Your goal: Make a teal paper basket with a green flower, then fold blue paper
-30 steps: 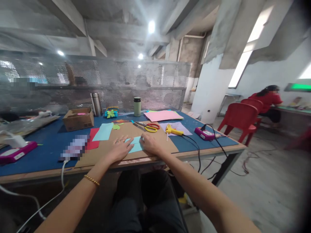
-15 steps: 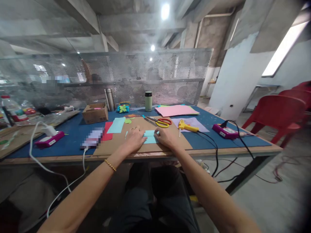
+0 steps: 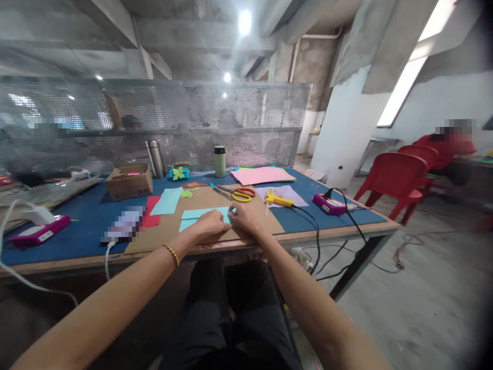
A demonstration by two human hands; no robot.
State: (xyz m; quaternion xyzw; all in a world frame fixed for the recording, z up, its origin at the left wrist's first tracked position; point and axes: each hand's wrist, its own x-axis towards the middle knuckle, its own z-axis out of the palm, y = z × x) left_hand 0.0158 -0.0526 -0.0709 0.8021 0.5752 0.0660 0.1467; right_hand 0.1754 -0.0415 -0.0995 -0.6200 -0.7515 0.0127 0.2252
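Observation:
A folded sheet of light blue paper (image 3: 188, 220) lies on a piece of brown cardboard (image 3: 162, 236) at the table's front edge. My left hand (image 3: 211, 223) has its fingers curled over the right part of this paper, pressing it down. Close beside it, my right hand (image 3: 243, 216) grips the paper's right end, its fingertips bent and partly hidden. The two hands nearly touch. Just beyond them are scissors (image 3: 243, 195) with yellow and red handles. To the right, a yellow glue gun (image 3: 278, 199) rests on lilac paper (image 3: 296, 195).
On the left are another light blue sheet (image 3: 166, 201), red paper (image 3: 153, 205), a phone (image 3: 124, 224) on a white cable and a cardboard box (image 3: 129, 183). A green bottle (image 3: 220, 162) and pink paper (image 3: 262, 176) stand behind. A purple power strip (image 3: 329, 204) trails cords at right.
My left hand has slid right along the paper towards my right hand, uncovering the paper's left part and its folded strip. The camera has turned right, bringing a seated person into view.

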